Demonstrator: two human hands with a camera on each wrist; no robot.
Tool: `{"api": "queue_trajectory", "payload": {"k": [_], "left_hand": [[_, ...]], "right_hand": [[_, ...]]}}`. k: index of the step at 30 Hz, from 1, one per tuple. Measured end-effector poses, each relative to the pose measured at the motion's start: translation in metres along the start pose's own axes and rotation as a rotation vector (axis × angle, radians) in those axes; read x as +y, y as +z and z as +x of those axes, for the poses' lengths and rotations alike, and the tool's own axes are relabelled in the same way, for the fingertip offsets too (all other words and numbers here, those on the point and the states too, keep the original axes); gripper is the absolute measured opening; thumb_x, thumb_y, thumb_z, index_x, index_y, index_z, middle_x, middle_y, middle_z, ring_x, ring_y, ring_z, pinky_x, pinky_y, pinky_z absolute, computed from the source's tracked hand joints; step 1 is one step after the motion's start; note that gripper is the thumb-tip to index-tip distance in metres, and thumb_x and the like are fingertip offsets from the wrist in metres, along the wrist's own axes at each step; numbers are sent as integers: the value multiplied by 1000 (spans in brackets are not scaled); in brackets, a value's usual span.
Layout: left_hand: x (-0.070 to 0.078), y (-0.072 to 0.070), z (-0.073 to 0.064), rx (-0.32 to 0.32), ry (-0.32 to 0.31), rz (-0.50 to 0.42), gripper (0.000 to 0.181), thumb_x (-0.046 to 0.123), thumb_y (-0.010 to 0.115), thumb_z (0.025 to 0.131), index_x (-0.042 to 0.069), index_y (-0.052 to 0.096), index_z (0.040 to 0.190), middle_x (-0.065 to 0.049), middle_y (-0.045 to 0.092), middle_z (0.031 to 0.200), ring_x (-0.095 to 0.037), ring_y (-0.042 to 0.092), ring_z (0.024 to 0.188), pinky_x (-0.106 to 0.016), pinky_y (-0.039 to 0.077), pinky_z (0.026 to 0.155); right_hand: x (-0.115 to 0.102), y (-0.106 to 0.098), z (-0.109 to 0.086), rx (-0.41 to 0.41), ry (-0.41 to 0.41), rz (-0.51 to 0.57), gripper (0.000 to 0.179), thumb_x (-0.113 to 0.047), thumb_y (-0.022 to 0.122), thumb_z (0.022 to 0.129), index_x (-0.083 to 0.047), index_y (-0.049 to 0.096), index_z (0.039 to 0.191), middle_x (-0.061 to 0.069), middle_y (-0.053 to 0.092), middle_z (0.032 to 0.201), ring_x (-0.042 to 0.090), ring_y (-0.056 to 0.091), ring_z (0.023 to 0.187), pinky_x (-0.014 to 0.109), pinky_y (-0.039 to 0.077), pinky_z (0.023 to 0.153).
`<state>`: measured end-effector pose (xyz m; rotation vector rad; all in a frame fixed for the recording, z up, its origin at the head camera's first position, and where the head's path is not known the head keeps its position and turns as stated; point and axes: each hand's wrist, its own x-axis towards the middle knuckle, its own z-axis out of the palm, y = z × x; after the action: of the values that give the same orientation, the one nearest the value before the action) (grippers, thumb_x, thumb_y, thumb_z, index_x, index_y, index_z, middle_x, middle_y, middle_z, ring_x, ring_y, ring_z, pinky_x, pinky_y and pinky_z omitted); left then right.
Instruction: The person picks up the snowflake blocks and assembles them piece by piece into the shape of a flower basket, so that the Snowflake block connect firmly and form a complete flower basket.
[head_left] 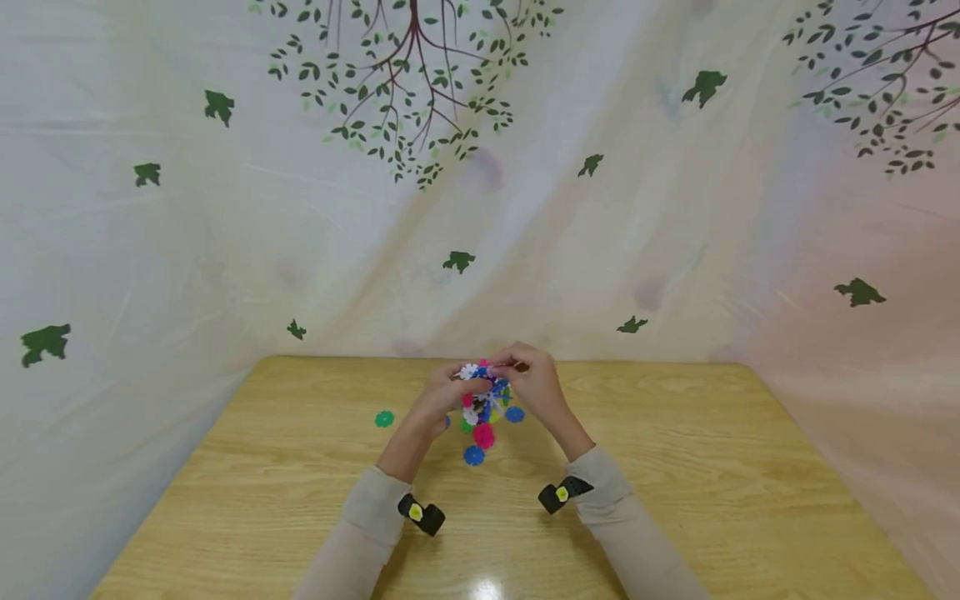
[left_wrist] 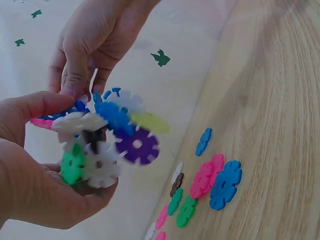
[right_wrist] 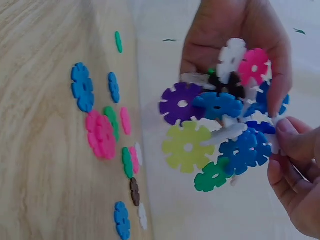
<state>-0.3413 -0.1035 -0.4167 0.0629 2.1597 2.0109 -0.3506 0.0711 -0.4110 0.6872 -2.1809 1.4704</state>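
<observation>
A cluster of slotted flower-shaped plastic discs (right_wrist: pixel 217 106), pushed together at many angles, is held up over the table. My left hand (head_left: pixel 438 398) grips it, with the thumb on its upper side and the fingers beneath. White, blue, green, pink and black discs show in it, plus a purple disc (left_wrist: pixel 137 146) and a yellow disc (right_wrist: pixel 187 147) at its outer side. At the cluster's edge my right hand (head_left: pixel 538 385) pinches a small white disc (right_wrist: pixel 275 144) between thumb and fingertips. Those fingers hide most of the white disc, close beside a dark blue one.
Loose discs lie on the wooden table (head_left: pixel 675 467) below the hands: a pink disc (left_wrist: pixel 201 180), a blue disc (left_wrist: pixel 226 185), a brown disc (right_wrist: pixel 135 192) and several others. A green disc (head_left: pixel 384 418) lies apart at the left. A printed cloth (head_left: pixel 525 275) hangs behind the table.
</observation>
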Motion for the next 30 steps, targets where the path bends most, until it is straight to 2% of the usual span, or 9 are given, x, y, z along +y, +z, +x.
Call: {"api": "queue_trajectory", "payload": {"k": [4,8,10,13,17,20,22,25,30], "left_hand": [[-3,0,-1,-51,-29,42,54,18,80,83,4,65,132,-14,67,123,-24,61,106,-42,50,95],[-5,0,-1,-116,-30,63,52,16,80,85,4,65,133,-14,68,124,-21,62,105,-36,52,91],[-5,0,0,-136,-32,59,49,17,79,87,5,65,132,-11,70,120,-19,63,101,-32,52,86],[-5,-2,1,-134,-37,43,49,19,77,89,6,63,135,-11,70,119,-21,65,102,-33,53,87],[-3,-8,2,-83,-43,-15,62,22,74,91,9,51,148,-16,61,136,-31,61,119,-45,52,99],[-1,-13,4,-51,-49,-65,68,22,72,93,11,42,154,-18,55,144,-32,58,124,-44,51,100],[0,-16,4,-33,-50,-102,68,21,71,94,11,41,154,-17,57,140,-28,62,116,-38,54,94],[2,-18,4,-27,-41,-164,59,18,67,96,8,45,150,-11,66,121,-18,67,98,-28,58,80],[2,-19,3,-14,-15,-245,37,17,64,98,2,54,130,3,66,94,-8,66,81,-22,57,68]], "right_hand": [[-2,-6,-1,-125,22,3,6,-2,76,88,-4,80,91,12,73,89,25,67,80,25,54,71],[-4,-9,0,-226,57,1,8,-5,74,91,-4,80,96,12,75,95,19,66,82,23,52,71],[-5,-12,1,-242,74,-3,11,-7,74,92,-3,79,101,12,76,98,18,67,84,24,53,72],[-6,-19,4,-223,80,-18,16,-12,73,94,-3,78,107,12,76,104,18,69,88,29,56,77],[-2,-31,7,-174,110,-45,17,-15,73,95,-4,77,106,12,77,103,19,69,87,31,57,78],[5,-40,7,-199,143,-75,16,-14,72,95,-2,77,105,13,77,98,17,67,83,26,55,74],[12,-43,7,-253,166,-94,16,-13,72,95,0,76,104,14,76,96,16,66,81,24,54,72],[24,-47,6,-379,212,-102,16,-12,72,95,2,76,103,17,75,93,16,65,77,25,54,68],[50,-47,5,-614,262,-91,17,-5,71,94,8,73,106,23,74,91,16,65,74,29,55,67]]}}
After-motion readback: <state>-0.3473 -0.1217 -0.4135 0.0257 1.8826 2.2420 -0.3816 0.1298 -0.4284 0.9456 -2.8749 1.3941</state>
